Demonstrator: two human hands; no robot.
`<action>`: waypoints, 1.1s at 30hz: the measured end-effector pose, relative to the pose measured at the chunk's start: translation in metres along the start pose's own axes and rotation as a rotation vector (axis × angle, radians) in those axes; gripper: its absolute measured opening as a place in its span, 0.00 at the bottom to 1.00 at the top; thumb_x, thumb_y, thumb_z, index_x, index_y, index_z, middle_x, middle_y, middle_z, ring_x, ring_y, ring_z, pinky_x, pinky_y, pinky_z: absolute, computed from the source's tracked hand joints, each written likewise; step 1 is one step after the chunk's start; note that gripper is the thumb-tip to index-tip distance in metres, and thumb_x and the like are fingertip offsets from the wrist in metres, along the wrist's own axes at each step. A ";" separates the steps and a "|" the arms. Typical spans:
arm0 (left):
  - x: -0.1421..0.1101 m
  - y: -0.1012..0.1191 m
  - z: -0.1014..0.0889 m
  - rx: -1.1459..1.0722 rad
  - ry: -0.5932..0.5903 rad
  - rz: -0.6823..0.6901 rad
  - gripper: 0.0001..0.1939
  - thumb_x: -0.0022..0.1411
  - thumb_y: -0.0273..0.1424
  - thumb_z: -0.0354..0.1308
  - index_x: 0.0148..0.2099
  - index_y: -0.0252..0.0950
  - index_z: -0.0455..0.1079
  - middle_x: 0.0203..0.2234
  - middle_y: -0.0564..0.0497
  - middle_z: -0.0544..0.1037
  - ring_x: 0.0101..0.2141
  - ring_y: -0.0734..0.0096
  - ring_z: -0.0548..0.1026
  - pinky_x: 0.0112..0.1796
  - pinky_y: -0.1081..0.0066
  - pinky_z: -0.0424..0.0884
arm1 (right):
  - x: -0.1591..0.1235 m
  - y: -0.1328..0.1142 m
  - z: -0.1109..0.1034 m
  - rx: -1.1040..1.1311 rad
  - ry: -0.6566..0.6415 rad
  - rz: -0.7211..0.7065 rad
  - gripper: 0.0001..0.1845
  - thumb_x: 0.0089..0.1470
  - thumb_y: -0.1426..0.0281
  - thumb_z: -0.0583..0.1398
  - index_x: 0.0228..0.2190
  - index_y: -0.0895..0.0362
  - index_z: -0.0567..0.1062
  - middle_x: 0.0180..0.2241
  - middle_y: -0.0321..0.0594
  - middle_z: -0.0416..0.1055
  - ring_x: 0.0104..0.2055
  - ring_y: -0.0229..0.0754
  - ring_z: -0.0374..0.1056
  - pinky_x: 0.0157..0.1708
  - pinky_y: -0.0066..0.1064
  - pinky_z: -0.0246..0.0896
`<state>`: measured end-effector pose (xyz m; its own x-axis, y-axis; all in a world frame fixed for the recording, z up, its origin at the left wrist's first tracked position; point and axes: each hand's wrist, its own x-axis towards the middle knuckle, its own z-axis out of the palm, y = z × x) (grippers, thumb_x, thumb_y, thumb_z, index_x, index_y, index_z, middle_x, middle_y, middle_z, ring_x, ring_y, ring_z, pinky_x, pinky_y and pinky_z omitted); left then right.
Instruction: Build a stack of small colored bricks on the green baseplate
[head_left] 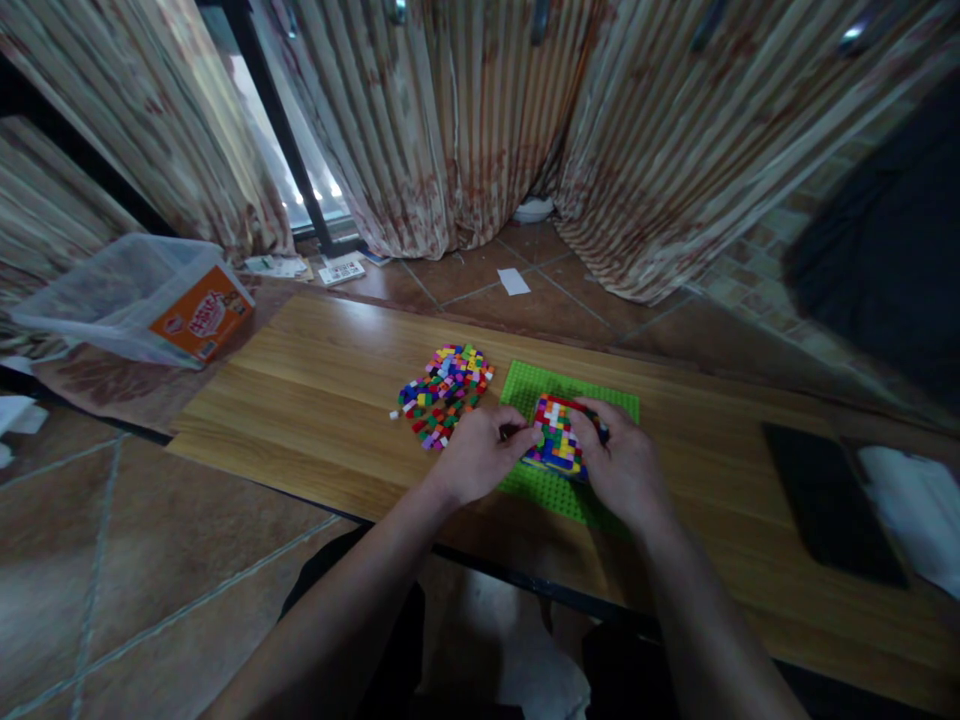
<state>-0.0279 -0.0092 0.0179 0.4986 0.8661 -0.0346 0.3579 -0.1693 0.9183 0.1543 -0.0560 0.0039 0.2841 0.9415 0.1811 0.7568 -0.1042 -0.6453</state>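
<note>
"How's the grip?"
"Right hand (pixel 621 462) clamped on the brick block (pixel 556 428); left hand (pixel 480 450) at the block's left edge, though I can't tell whether its fingertips pinch anything."
"Where's the block?"
"On the green baseplate (pixel 547 488), beside loose bricks (pixel 454 378) on the wooden table (pixel 300 400)."

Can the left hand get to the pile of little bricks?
Probably yes: the pile of bricks lies close beside the left hand on the table, and nothing seems to block the way.

Both hands (pixel 476 455) touch a multicoloured brick block (pixel 556 430).
</note>
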 end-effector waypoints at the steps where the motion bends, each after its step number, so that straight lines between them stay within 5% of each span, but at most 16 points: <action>1: 0.000 0.000 -0.001 0.003 -0.012 0.006 0.15 0.62 0.38 0.56 0.28 0.33 0.73 0.18 0.56 0.67 0.21 0.78 0.61 0.23 0.76 0.55 | 0.000 0.000 0.000 0.001 0.000 -0.002 0.26 0.60 0.53 0.50 0.46 0.57 0.76 0.45 0.49 0.74 0.45 0.50 0.70 0.48 0.43 0.63; 8: 0.002 -0.010 -0.003 -0.115 -0.110 0.000 0.09 0.51 0.29 0.65 0.36 0.33 0.73 0.29 0.51 0.77 0.31 0.72 0.73 0.33 0.74 0.67 | 0.000 0.000 0.000 0.014 0.007 -0.009 0.26 0.60 0.54 0.50 0.46 0.57 0.76 0.44 0.49 0.74 0.45 0.50 0.70 0.48 0.43 0.63; 15: 0.000 -0.002 -0.003 -0.115 -0.071 0.000 0.02 0.56 0.27 0.60 0.33 0.33 0.72 0.24 0.54 0.74 0.27 0.76 0.70 0.31 0.75 0.66 | 0.000 -0.001 0.000 0.021 0.004 -0.004 0.26 0.59 0.54 0.50 0.46 0.57 0.76 0.44 0.50 0.74 0.45 0.50 0.70 0.48 0.43 0.63; 33: -0.001 -0.003 -0.001 0.086 -0.054 0.089 0.05 0.59 0.29 0.58 0.33 0.34 0.72 0.23 0.54 0.73 0.24 0.76 0.68 0.27 0.75 0.62 | 0.000 0.001 0.001 0.005 0.014 -0.008 0.27 0.60 0.53 0.50 0.46 0.57 0.76 0.44 0.50 0.75 0.44 0.50 0.70 0.46 0.43 0.64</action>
<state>-0.0303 -0.0095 0.0153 0.5721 0.8199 0.0221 0.3758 -0.2860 0.8814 0.1542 -0.0561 0.0029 0.2860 0.9378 0.1970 0.7564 -0.0948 -0.6472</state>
